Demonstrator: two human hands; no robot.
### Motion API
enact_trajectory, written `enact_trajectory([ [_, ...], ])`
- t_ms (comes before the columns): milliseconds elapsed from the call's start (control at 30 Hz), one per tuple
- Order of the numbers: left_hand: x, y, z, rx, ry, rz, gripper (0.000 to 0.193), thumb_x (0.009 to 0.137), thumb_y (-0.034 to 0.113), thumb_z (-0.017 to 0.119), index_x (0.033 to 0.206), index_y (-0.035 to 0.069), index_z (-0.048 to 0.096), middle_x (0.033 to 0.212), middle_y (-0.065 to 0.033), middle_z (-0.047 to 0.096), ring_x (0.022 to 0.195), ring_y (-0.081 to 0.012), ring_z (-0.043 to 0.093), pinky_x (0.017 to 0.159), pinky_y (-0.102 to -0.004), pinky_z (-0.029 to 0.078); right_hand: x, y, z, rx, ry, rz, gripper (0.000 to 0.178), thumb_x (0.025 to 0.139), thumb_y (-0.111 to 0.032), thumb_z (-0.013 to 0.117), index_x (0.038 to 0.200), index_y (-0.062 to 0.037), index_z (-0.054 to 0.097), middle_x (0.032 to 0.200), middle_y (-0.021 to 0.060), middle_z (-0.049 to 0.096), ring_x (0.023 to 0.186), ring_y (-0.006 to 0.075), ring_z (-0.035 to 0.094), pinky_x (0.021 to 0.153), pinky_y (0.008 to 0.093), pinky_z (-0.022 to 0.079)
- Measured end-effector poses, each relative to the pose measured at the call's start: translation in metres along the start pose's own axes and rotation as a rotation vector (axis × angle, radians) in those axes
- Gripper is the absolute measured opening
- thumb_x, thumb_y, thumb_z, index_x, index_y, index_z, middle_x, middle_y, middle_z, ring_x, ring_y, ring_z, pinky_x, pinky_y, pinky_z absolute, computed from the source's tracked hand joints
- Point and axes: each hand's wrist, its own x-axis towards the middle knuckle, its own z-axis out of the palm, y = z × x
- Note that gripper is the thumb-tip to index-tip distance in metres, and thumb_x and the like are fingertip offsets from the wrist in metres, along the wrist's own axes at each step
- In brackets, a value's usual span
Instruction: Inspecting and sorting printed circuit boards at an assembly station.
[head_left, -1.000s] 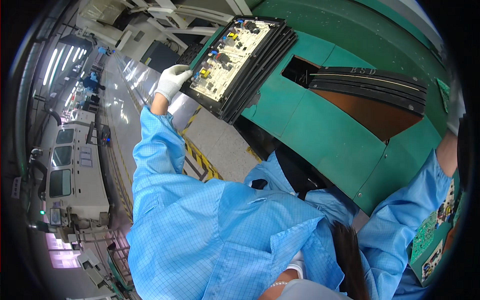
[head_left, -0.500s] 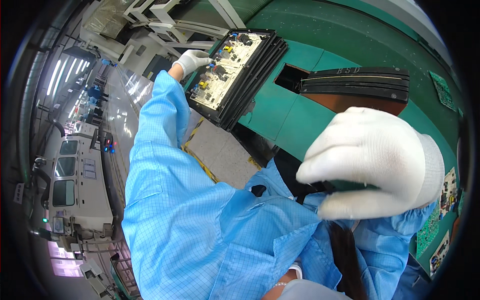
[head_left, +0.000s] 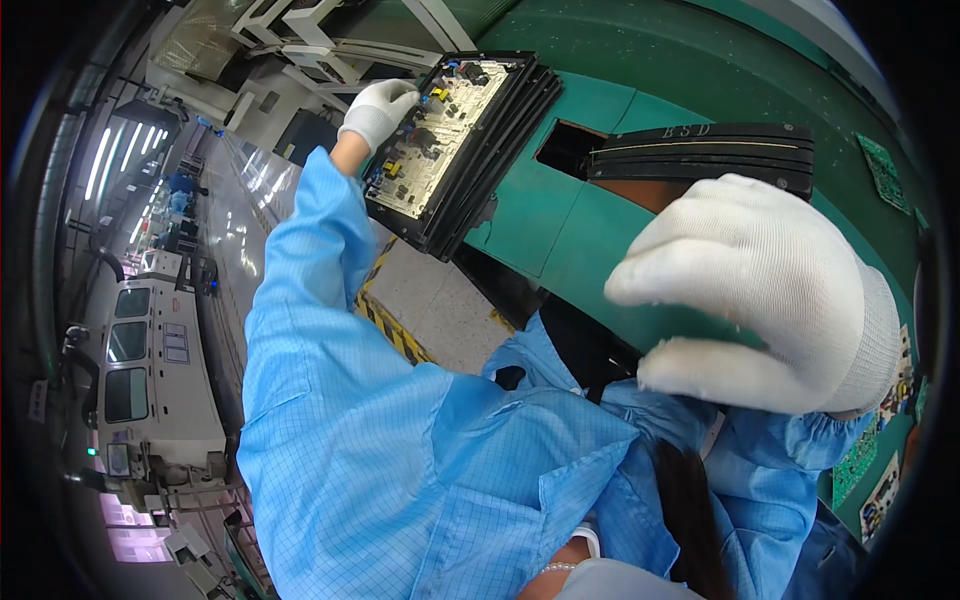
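Observation:
My left hand [head_left: 380, 111], in a white knit glove, is at the far left edge of a pale circuit board [head_left: 440, 140] fitted with yellow, black and blue components. Thumb and fingers are bent together in a pinch; anything between the fingertips is too small to make out. The board sits in a black frame on top of a stack of similar black trays [head_left: 500, 160]. My right hand [head_left: 760, 290], gloved in white too, is raised close to the camera over the near side of the bench. Its thumb stands apart from the curled fingers, with nothing visible between them.
The green bench [head_left: 540, 230] has a rectangular opening [head_left: 570, 150] beside a black-topped brown box [head_left: 710, 160]. Green circuit boards [head_left: 882, 172] lie to the right. Yellow-black floor tape [head_left: 395, 330] and a white machine [head_left: 150, 370] are at left.
My left hand has drawn back slightly up and left from over the board, its fingers more bent. My right hand has risen a little, and its thumb-to-finger gap is wider.

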Motion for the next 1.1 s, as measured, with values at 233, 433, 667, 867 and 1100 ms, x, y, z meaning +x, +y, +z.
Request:
enact_trajectory([
  [233, -0.042, 0.086, 0.015, 0.051, -0.216, 0.145, 0.055, 0.083, 0.043, 0.075, 0.115, 0.000, 0.067, 0.104, -0.0183, 0.069, 0.094, -0.0280, 0.069, 0.086, -0.0351, 0.054, 0.010, -0.007, 0.007, 0.120, -0.167, -0.082, 0.038, 0.079, -0.037, 0.078, 0.104, -0.0082, 0.070, 0.097, 0.0062, 0.069, 0.085, 0.0244, 0.066, 0.071, 0.0353, 0.050],
  [433, -0.016, 0.085, 0.020, -0.115, -0.253, 0.110, 0.054, 0.082, 0.042, 0.078, 0.112, -0.001, 0.067, 0.100, -0.0157, 0.070, 0.093, -0.0250, 0.068, 0.086, -0.0347, 0.054, 0.010, -0.009, 0.007, 0.065, -0.155, -0.055, 0.039, 0.080, -0.038, 0.078, 0.103, -0.0088, 0.070, 0.096, 0.0070, 0.069, 0.085, 0.0244, 0.067, 0.071, 0.0355, 0.050],
  [667, 0.056, 0.095, 0.045, 0.248, -0.021, 0.246, 0.066, 0.083, 0.053, 0.073, 0.116, -0.004, 0.066, 0.112, -0.0244, 0.065, 0.107, -0.0345, 0.064, 0.094, -0.0396, 0.051, 0.009, -0.008, 0.010, 0.014, -0.136, 0.011, 0.038, 0.079, -0.036, 0.079, 0.103, -0.0083, 0.069, 0.096, 0.0074, 0.069, 0.086, 0.0243, 0.067, 0.072, 0.0359, 0.050],
  [867, 0.076, 0.107, 0.062, 0.263, -0.214, 0.053, 0.063, 0.077, 0.051, 0.078, 0.110, -0.002, 0.069, 0.103, -0.0237, 0.069, 0.098, -0.0346, 0.067, 0.090, -0.0397, 0.053, 0.005, -0.005, 0.003, -0.001, -0.144, 0.029, 0.040, 0.078, -0.035, 0.080, 0.105, -0.0075, 0.068, 0.097, 0.0086, 0.069, 0.086, 0.0249, 0.067, 0.073, 0.0363, 0.050],
  [1100, 0.116, 0.041, 0.027, -0.264, -0.052, 0.047, 0.051, 0.080, 0.041, 0.075, 0.109, -0.001, 0.072, 0.103, -0.0145, 0.073, 0.091, -0.0242, 0.070, 0.086, -0.0331, 0.053, 0.005, 0.001, 0.001, -0.040, -0.109, 0.072, 0.040, 0.076, -0.031, 0.082, 0.105, -0.0071, 0.068, 0.096, 0.0093, 0.068, 0.084, 0.0260, 0.067, 0.074, 0.0360, 0.050],
])
